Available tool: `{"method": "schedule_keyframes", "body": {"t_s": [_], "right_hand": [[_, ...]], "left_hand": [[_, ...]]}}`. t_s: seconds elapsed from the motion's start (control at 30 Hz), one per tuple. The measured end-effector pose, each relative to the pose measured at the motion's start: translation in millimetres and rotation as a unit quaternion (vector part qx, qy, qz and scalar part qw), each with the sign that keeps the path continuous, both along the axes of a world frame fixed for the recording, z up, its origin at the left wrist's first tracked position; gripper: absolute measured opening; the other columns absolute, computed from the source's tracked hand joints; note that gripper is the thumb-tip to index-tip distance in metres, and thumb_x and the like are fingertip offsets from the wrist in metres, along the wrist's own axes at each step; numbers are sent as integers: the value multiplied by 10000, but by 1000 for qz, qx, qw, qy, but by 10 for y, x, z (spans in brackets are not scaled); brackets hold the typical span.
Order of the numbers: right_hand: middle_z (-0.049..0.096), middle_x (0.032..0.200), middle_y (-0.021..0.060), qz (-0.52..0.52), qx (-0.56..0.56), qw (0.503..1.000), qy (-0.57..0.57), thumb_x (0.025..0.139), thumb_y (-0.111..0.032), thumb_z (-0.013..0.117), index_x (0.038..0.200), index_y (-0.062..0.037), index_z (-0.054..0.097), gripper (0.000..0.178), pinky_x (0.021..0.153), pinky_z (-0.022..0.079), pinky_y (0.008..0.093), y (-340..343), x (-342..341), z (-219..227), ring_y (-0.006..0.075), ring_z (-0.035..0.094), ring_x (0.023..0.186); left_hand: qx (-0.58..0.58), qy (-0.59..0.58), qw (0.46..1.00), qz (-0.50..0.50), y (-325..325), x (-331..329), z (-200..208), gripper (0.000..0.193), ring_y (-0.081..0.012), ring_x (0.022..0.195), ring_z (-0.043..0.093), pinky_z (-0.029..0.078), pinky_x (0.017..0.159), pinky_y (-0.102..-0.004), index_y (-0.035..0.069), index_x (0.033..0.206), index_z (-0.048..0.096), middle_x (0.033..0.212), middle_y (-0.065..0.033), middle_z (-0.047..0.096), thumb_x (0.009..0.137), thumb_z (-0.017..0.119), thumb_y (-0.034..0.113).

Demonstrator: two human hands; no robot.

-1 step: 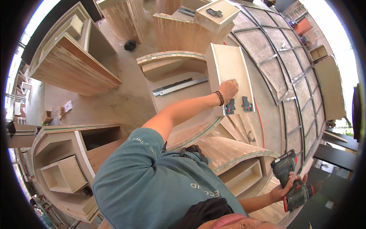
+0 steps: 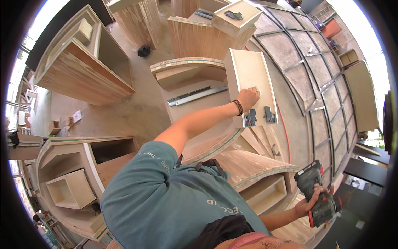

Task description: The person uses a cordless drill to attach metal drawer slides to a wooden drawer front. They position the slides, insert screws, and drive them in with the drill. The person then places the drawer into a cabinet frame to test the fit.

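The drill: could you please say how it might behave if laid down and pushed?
The drill is probably heavy for its size, given its chunky body and the block ending its handle. Its hard-looking casing shouldn't flex, and the handle jutting sideways would likely stop it rolling far.

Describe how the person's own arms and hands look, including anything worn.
The left arm has a short teal-grey sleeve with pale lettering near its hem. The left hand wears a dark beaded bracelet but no glove. The right hand is also gloveless, its visible forearm bare.
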State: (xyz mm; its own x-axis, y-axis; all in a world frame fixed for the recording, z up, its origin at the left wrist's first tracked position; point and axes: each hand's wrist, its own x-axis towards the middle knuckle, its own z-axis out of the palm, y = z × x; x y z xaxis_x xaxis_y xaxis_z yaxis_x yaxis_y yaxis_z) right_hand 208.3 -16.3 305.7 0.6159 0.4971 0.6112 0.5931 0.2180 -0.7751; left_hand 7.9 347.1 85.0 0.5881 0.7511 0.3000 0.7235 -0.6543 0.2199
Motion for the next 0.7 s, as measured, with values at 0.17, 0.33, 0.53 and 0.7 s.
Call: {"method": "schedule_keyframes", "body": {"t_s": [0.17,0.33,0.53,0.7], "right_hand": [[577,1059,99,79,-65,994,24,951,-9,593,1265,60,510,332,997,485,362,800,187,-427,186,598,992],[587,1121,102,128,-63,988,55,930,15,623,1287,45,499,379,937,514,339,1309,370,-688,165,603,1001],[600,1041,97,166,-53,972,159,916,16,639,1281,49,497,394,918,500,343,1612,393,-764,153,612,938],[581,992,67,207,-32,952,222,922,3,635,1396,77,452,514,933,488,376,1730,427,-886,150,576,857]], "left_hand": [[15,26,998,49,116,92,0,140,-248,872,731,610,651,-366,36,868,727,948,-127,669,894,608,105],[-28,49,995,84,176,146,52,132,-253,852,743,602,652,-381,49,870,728,940,-130,684,893,605,91],[-72,17,991,113,214,216,145,80,-317,824,735,590,671,-416,30,858,682,938,-149,671,855,604,46],[-44,-19,994,94,164,138,112,74,-299,810,732,585,670,-413,39,852,677,935,-124,670,854,606,58]]}}
